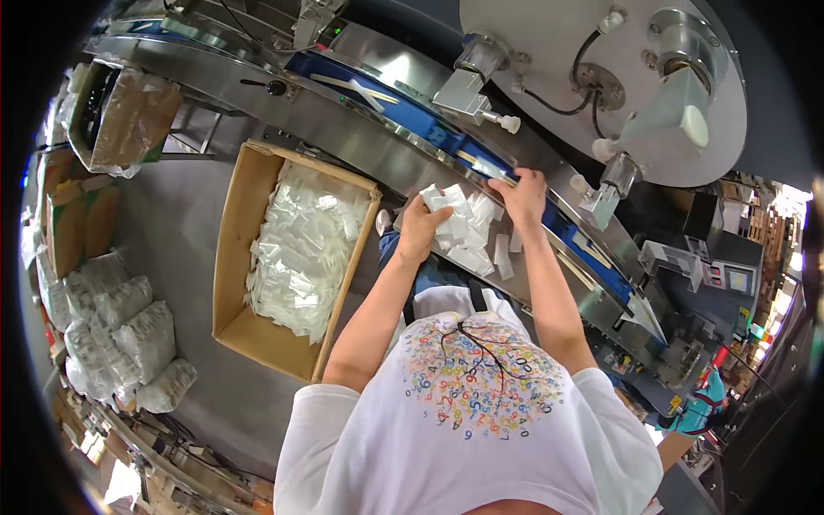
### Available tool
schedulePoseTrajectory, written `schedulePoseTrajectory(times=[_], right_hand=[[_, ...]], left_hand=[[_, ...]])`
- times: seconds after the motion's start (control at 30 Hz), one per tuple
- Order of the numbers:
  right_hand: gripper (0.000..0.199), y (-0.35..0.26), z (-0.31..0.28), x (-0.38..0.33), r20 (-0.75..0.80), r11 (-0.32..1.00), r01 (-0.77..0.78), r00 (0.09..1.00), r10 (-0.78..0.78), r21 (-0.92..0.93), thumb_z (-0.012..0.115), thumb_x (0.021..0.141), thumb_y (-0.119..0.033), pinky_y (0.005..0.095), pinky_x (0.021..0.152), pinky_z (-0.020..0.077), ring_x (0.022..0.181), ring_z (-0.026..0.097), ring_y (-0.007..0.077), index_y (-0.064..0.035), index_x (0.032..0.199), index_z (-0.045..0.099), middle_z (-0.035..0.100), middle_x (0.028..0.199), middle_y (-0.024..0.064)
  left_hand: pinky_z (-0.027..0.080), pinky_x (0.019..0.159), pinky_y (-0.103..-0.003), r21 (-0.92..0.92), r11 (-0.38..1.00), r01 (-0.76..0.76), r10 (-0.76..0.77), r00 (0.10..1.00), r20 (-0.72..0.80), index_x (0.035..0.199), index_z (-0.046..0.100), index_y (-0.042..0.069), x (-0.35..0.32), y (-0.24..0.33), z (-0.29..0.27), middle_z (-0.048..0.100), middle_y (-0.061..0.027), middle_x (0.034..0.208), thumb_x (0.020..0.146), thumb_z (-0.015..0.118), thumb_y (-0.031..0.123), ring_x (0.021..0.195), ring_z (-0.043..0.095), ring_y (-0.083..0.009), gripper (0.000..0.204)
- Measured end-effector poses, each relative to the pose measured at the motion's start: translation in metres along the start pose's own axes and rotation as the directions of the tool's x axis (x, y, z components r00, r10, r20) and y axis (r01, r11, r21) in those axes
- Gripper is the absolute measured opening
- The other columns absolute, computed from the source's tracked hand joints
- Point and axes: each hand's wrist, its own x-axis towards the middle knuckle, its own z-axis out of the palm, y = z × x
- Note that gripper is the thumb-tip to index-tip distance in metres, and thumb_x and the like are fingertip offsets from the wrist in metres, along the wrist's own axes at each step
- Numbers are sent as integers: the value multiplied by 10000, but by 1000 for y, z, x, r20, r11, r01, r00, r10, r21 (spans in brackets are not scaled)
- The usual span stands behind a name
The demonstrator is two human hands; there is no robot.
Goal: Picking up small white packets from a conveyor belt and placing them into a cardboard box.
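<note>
My left hand [418, 228] is closed on a small flat white packet [436, 199] at the left edge of a loose pile. The pile of white packets [470, 232] lies on the metal ledge between my hands. Over the conveyor, my right hand [525, 199] has its thumb and fingers curled at the end of another white packet [491, 168]. That packet lies over pale sticks in a blue conveyor slot [446, 137]; the fingertips partly hide its end.
A large open cardboard box [233, 292] full of similar packets stands at my left. Beyond the conveyor hangs a big round machine plate [549, 77] with metal arms. More pale sticks [577, 269] lie along the line. Filled clear bags [129, 343] are stacked far left.
</note>
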Motion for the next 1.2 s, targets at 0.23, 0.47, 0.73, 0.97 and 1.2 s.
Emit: schedulePoseTrajectory(times=[0.23, 0.47, 0.73, 0.97, 1.2], right_hand=[[187, -38, -7, -29, 579, 743, -404, 815, 26, 534, 679, 759, -179, 259, 635, 432, 666, 550, 143, -12, 824, 627, 600, 716, 68], [239, -47, 6, 32, -70, 945, 300, 954, -293, 132, 711, 714, -236, 308, 692, 442, 789, 586, 186, -31, 809, 633, 594, 797, 93], [192, -72, 18, 18, 233, 851, 25, 957, -172, 524, 693, 738, -182, 306, 575, 436, 644, 557, 170, -17, 773, 602, 594, 768, 82], [285, -93, 28, -1, 532, 782, -161, 811, -243, 602, 726, 702, -242, 277, 641, 454, 682, 556, 167, -20, 852, 629, 586, 727, 87], [196, -146, 60, 82, 10, 781, 414, 881, -473, 467, 652, 770, -210, 322, 690, 429, 790, 540, 245, -28, 820, 598, 540, 822, 90]], left_hand=[[470, 711, -261, -68, 998, 1, -4, 999, -34, 1003, 551, -8, 7, -9, -5, 610, -66, 921, 796, 584, -10, 798, 587, -135, 210], [466, 668, -255, -131, 989, -71, 53, 989, -136, 988, 570, -15, 10, -7, -13, 616, -59, 899, 807, 600, 21, 734, 580, -126, 187], [464, 709, -294, -323, 945, -53, 23, 995, -97, 1091, 518, -39, 15, -11, -26, 591, -95, 916, 902, 474, 174, 796, 580, -171, 288], [309, 501, -201, -473, 880, -40, 1, 997, -83, 942, 550, 53, 14, 7, -34, 447, 50, 694, 903, 498, 232, 564, 368, -41, 190], [411, 602, -199, 5, 964, -266, 245, 879, -408, 1041, 567, -3, -11, 40, -39, 571, 10, 804, 875, 543, 123, 703, 507, -51, 210]])
